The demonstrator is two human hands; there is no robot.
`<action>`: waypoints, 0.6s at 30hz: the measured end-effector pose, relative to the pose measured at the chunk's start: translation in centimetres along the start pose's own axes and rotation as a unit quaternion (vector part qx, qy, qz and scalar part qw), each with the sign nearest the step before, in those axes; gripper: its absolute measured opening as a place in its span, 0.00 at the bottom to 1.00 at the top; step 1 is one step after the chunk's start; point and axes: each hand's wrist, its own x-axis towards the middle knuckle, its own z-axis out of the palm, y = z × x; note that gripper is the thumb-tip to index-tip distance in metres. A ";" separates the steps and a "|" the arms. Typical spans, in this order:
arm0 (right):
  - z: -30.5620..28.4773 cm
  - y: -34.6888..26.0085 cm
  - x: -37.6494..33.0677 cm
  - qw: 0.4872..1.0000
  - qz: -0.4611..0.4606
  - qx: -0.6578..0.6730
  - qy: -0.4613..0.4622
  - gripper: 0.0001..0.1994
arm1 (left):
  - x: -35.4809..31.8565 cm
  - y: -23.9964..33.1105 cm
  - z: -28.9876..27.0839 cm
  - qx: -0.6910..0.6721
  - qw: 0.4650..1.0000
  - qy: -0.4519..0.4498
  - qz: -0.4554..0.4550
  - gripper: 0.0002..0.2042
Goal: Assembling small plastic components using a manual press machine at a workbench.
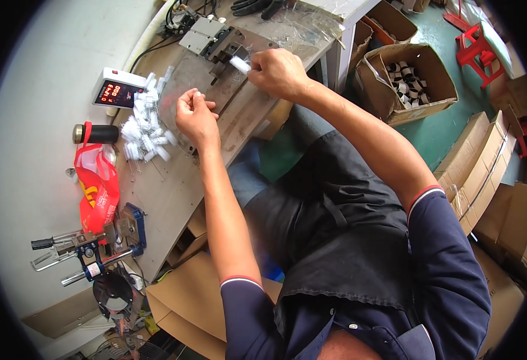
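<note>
My right hand (278, 73) is closed around one end of a small white bristle brush (239, 64), whose bristly head sticks out to the left. It hovers over the worktable, beside a metal fixture (232, 53) on a steel plate. Lower and to the left, my left hand (197, 119) has its fingers curled in and its thumb pressed near the fingertips. Whatever it may pinch is too small or hidden to make out. Just left of that hand lies a heap of similar white brushes (146, 123), some with thin wire stems showing.
A white counter box (118, 88) with red digits stands behind the heap. A black flask (101, 133), a red plastic bag (98, 192) and a lever press (92, 255) line the left side. Right of the table, a cardboard box (440, 99) holds black-and-white pieces, near a red stool (476, 51).
</note>
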 end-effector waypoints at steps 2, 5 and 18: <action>0.6 0.1 0.6 1.000 -0.006 -0.006 -0.005 0.09 | -0.3 -0.5 0.0 0.017 0.999 -0.002 0.034 0.07; 1.3 -0.2 1.1 1.000 -0.008 -0.028 -0.003 0.10 | -0.7 -0.7 -0.1 0.025 0.998 0.000 0.060 0.07; 3.3 -0.8 2.2 0.996 0.022 -0.067 0.062 0.11 | -0.7 -0.4 -0.3 0.014 0.997 -0.016 0.069 0.07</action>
